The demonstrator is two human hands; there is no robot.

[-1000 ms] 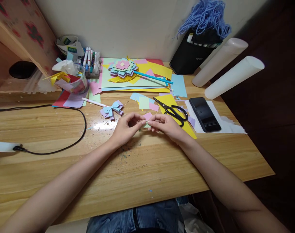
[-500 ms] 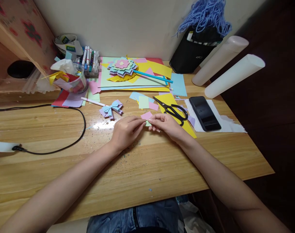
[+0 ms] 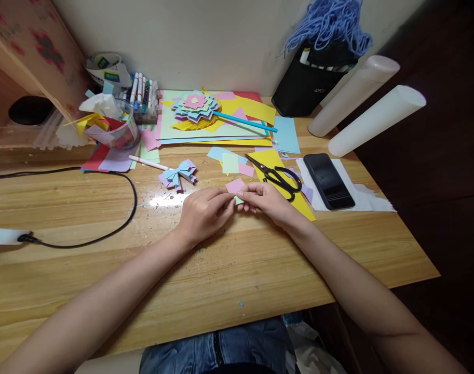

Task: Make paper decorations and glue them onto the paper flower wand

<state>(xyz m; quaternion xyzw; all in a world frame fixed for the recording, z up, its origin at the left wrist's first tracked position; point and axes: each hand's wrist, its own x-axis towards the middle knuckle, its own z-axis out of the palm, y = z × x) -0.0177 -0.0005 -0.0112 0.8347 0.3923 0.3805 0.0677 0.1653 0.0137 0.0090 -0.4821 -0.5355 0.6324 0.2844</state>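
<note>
Between the fingertips of both hands is a small light green paper piece (image 3: 239, 199), mostly covered by them. My left hand (image 3: 206, 212) pinches it from the left, and my right hand (image 3: 265, 200) pinches it from the right. Just behind the fingers a pink paper piece (image 3: 234, 185) lies on the table. Further back are a pale green square (image 3: 230, 163) and blue scraps. Black-handled scissors (image 3: 275, 175) rest on a yellow sheet (image 3: 305, 209) beside my right hand. A blue and purple paper bow (image 3: 178, 175) on a white stick lies behind my left hand.
A phone (image 3: 329, 182) lies on white tissue at the right, near two white tubes (image 3: 377, 120). At the back are a layered paper flower (image 3: 195, 106), a black marker bag (image 3: 309, 85) and a cup of scraps (image 3: 118, 136). A black cable (image 3: 135, 195) curves at the left.
Both hands keep their pinch on the green piece, with only slight finger movement. The whole view has shifted very slightly.
</note>
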